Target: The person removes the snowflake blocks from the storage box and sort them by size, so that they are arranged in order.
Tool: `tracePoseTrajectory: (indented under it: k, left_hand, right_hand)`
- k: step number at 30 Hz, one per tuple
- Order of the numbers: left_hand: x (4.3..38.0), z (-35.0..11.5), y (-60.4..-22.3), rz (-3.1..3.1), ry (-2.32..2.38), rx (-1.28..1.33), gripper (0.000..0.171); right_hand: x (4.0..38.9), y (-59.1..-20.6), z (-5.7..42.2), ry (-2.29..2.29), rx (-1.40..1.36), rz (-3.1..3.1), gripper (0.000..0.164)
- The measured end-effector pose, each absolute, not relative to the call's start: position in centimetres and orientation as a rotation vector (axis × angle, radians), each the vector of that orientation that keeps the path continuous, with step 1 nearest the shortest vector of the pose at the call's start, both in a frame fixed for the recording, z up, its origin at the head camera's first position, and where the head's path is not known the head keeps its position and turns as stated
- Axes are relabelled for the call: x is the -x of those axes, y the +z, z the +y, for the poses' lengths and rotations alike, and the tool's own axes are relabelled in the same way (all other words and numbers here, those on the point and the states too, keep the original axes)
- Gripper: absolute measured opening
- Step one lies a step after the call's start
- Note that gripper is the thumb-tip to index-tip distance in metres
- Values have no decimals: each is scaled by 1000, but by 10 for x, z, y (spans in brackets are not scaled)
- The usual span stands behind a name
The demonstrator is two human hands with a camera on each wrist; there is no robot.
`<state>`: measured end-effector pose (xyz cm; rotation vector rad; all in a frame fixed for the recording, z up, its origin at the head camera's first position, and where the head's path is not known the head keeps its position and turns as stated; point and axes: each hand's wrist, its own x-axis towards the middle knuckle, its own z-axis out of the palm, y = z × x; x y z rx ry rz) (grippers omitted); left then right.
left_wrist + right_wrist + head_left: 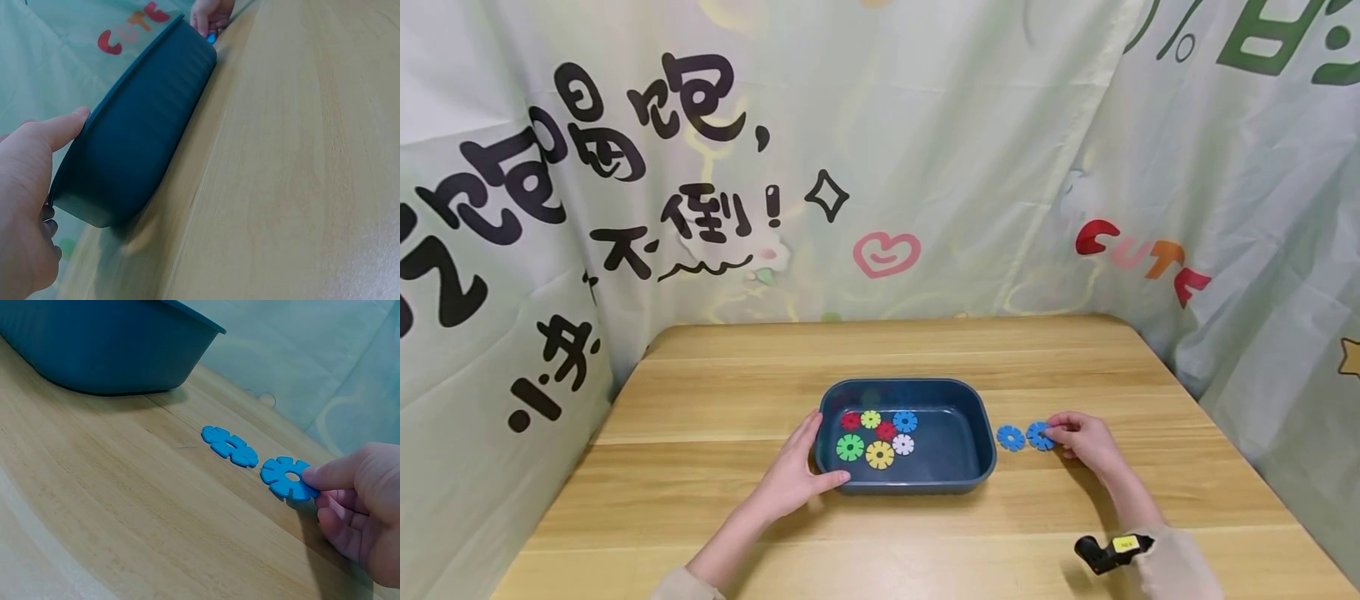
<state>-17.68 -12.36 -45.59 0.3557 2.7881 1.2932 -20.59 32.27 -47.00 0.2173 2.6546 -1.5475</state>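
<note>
My left hand (790,471) grips the left end of a dark blue plastic tub (955,446). In the left wrist view, its thumb lies on the rim while the other fingers go round the tub's end, partly hidden. To the right of the tub, my right hand (1092,444) pinches a blue slotted disc (272,475) between thumb and fingers, just above the wooden table. A second blue disc (219,449) lies flat beside it, between the held disc and the tub.
Inside the tub, toward its left half, lie several slotted discs, among them a green disc (842,450), a yellow disc (871,459) and a white disc (897,450). The wooden table (760,367) ends at printed curtains (955,192) behind and at both sides.
</note>
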Motion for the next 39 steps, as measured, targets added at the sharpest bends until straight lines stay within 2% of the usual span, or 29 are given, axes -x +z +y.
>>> tracePoseTrajectory:
  k: [12, 39]
  left_hand:
    - [178, -123, -457, 2788, 1294, -361, 97]
    - [177, -123, -456, 2782, 1299, -356, 97]
  right_hand:
    - [205, -470, 320, -1495, -197, 2720, 22]
    - [202, -472, 317, -1385, -182, 2840, 21]
